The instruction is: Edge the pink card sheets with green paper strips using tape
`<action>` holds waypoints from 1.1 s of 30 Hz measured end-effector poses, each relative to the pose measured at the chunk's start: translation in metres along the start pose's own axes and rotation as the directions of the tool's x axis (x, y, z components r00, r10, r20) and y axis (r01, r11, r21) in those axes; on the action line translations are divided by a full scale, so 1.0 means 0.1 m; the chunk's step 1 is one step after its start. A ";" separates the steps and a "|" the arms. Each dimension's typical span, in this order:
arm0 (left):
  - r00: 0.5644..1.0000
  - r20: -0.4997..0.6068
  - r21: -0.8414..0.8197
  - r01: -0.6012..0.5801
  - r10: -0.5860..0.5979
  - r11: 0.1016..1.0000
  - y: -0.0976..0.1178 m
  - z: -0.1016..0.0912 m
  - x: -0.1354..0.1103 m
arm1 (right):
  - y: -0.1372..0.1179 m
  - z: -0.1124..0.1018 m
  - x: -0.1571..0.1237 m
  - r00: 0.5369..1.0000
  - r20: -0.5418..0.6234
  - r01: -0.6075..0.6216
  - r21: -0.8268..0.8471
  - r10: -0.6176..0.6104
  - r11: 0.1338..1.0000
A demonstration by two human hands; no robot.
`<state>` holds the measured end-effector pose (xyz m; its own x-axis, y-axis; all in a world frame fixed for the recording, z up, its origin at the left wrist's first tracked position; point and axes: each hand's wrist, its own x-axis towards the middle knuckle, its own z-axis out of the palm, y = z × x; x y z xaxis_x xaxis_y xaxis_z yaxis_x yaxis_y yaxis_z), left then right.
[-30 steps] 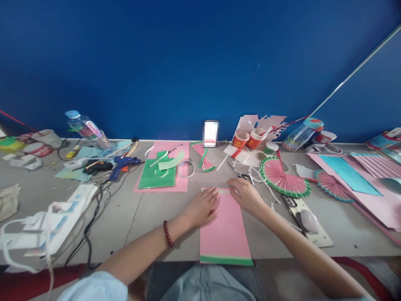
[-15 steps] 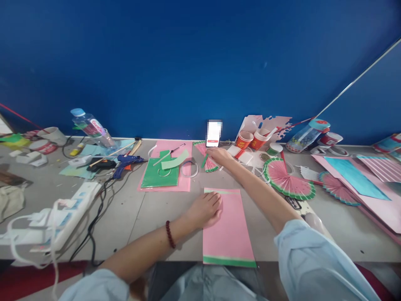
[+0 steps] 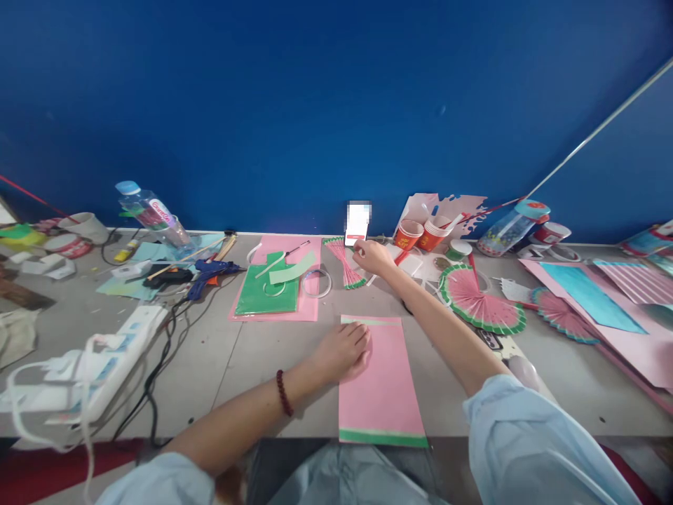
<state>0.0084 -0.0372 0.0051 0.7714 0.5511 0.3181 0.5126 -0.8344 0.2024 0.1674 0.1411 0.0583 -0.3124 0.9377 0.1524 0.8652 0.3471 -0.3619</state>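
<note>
My left hand (image 3: 347,349) lies flat, fingers stretched out, on the upper left part of a pink paper sheet (image 3: 383,379). The sheet has a green strip along its near edge and a pale strip at its far edge. Farther off, my right hand (image 3: 372,257) is closed with curled fingers just below a lit phone (image 3: 357,223), which leans upright by the wall. Whether a fingertip touches the phone, or anything is inside the fingers, I cannot tell. Just left of this hand sits a pleated pink paper piece (image 3: 349,265) with green edges.
To the left are a green packet (image 3: 266,294) on pink paper, a blue glue gun (image 3: 213,273), a bottle (image 3: 153,214) and a power strip (image 3: 123,361) with cables. On the right are paper cups (image 3: 409,235), a watermelon-coloured fan (image 3: 481,303) and pink sheets (image 3: 625,330).
My right hand has drawn slightly right from the pleated paper and its fingers have curled in. A green piece beside its fingertips no longer shows. My left hand stays on the sheet.
</note>
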 end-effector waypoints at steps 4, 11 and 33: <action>0.999 0.032 -0.030 0.007 -0.006 1.000 -0.01 -0.04 0.00 | 0.10 -0.12 -0.02 0.992 0.087 -0.104 0.224 0.086 0.969; 0.998 0.068 -0.106 0.010 -0.003 0.994 -0.05 -0.10 -0.02 | 0.42 -0.19 -0.33 0.962 0.229 -0.220 0.341 0.146 0.914; 0.883 0.005 0.282 0.450 -0.470 0.847 -0.69 -0.47 -0.06 | -0.16 0.04 -1.61 0.999 -0.025 -0.024 0.309 0.033 0.951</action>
<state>-0.0494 0.0164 0.0330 0.4415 0.8788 0.1813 0.8878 -0.4571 0.0532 0.2024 -0.0149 0.0357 -0.2735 0.9479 0.1634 0.7089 0.3134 -0.6318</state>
